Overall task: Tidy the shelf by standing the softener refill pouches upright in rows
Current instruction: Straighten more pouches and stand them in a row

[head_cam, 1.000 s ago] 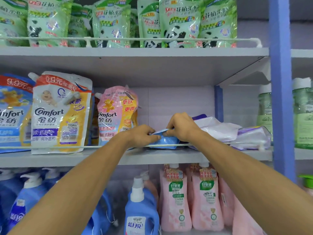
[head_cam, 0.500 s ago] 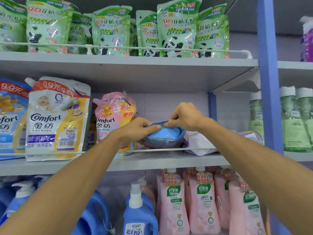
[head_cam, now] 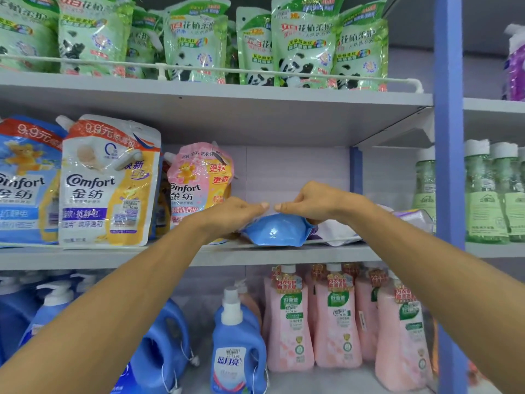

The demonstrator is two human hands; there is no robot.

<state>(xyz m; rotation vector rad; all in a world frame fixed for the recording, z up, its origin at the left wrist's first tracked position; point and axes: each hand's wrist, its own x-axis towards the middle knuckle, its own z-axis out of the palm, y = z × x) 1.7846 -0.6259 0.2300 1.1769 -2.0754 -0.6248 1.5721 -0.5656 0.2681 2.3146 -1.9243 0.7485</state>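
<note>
Pinching the blue pouch [head_cam: 277, 230] up top, left hand [head_cam: 235, 214] and right hand [head_cam: 309, 203] sat thumb to thumb, equally near. It bulged right below them at the shelf [head_cam: 142, 258] front edge, base outward.

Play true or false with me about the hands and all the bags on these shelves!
1. Both hands hold the blue pouch. True: the left hand and the right hand grip its top edge.
2. The pink Comfort pouch is lying flat. False: it stands upright, just left of the blue pouch.
3. The green panda pouches sit on the shelf above the hands. True.
4. The pink bottles stand on the top shelf. False: they stand on the shelf below the hands.
5. The white pouches right of the blue pouch stand upright. False: they lie flat.
</note>
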